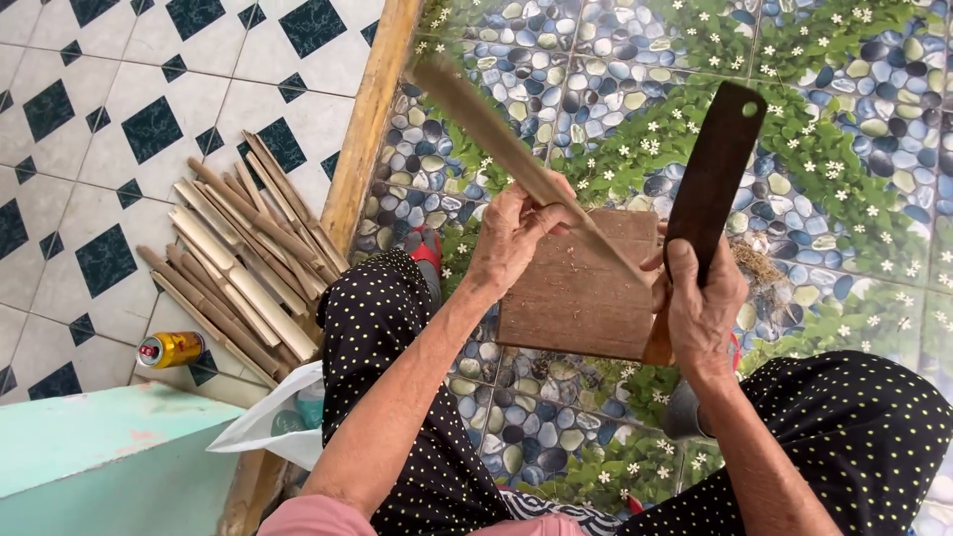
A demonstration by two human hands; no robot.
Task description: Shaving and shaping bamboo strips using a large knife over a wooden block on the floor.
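My left hand (513, 236) grips a long bamboo strip (496, 129) that slants up to the left, its lower end resting near the right edge of a brown wooden block (571, 298). My right hand (700, 303) holds a dark flat cleaver (717, 164) by its wooden handle, blade pointing up and away, its edge against the strip's lower end. The block lies on the floor between my knees, which are clad in black polka-dot fabric.
A pile of split bamboo pieces (243, 253) lies on the white-and-teal tiled floor at left, beyond a wooden sill (362, 129). A yellow drink can (169, 348) lies near a pale green ledge (99, 447). A white plastic bag (283, 422) sits beside my left knee. Shavings (759, 263) lie on pebble-patterned flooring.
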